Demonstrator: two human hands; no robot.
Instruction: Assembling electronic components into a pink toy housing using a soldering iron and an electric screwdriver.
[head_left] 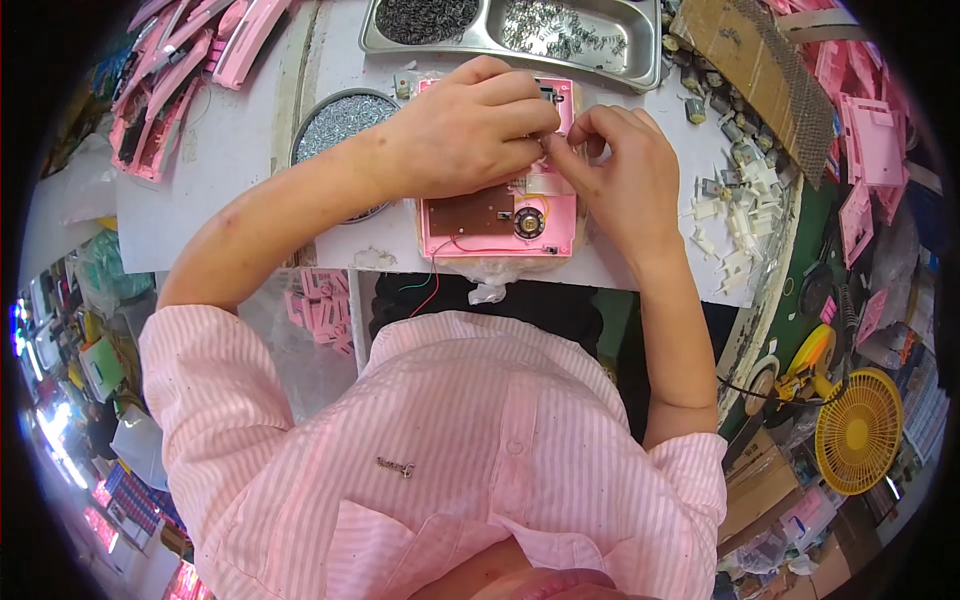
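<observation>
While my left hand (482,130) curls and my right hand (628,172) brings thumb and finger close over the far half of the pink case (490,245) on the desk (625,268), can't tell what they're pinching; I'd go gently, minding the red wire (434,292).

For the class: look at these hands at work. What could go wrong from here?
The red wire hangs loose past the front edge of the pink casing, so it could snag or pull free.
The left forearm crosses over the round dish of small metal pieces; a bump might spill them.
The left hand and right hand meet over the casing; a slip might disturb the brown panel.
</observation>
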